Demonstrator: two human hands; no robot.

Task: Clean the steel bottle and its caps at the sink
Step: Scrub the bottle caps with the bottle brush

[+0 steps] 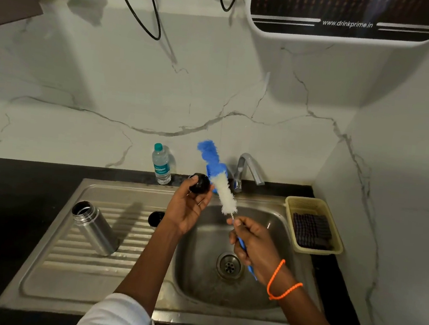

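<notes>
Above the sink basin [268, 295], the left hand [187, 209] holds a small black cap [200, 184] up at its fingertips, fingers curled round it, while the right hand [255, 243] grips the blue handle of a bottle brush [222, 179] whose white and blue bristles point up and away, the white part just beside the cap; whether bristles and cap actually touch cannot be told from this angle. A second dark cap [156, 218] stands on the ribbed draining board [86, 262], partly hidden behind the left wrist, and the steel bottle [94, 229] stands open-mouthed on the same board, well apart from both hands. No water appears to run from the tap [247, 169], though a thin stream would be hard to see. The step in hand looks like scrubbing the first cap, so the task seems at an early or middle stage, with the other cap and the bottle apparently still to come. The next move probably calls for bringing the bristles into the cap's hollow and turning one against the other, keeping a firm pinch since a wet cap could slip into the basin. Further out, a plastic water bottle [161, 163] stands against the marble wall and a beige basket [289, 204] with a dark scrubber sits on the counter at the right
</notes>
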